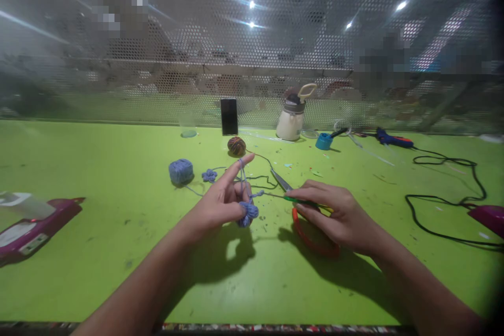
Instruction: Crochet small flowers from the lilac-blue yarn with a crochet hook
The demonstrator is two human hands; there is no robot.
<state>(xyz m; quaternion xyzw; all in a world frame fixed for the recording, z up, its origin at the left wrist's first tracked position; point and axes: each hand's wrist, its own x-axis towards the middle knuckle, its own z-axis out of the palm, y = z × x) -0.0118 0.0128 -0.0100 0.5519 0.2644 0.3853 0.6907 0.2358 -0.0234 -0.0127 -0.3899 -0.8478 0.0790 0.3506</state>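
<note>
Midway between a green surface's (118, 168) front and back edges, a left hand (224, 203) pinches blue crochet (248, 214), yarn (245, 180) looped over its forefinger (232, 172); the right hand (334, 215) clasps a hook (294, 199) above scissors (281, 180). Bright lights (252, 5) glare on perforated mesh (205, 21) along the back edge.
</note>
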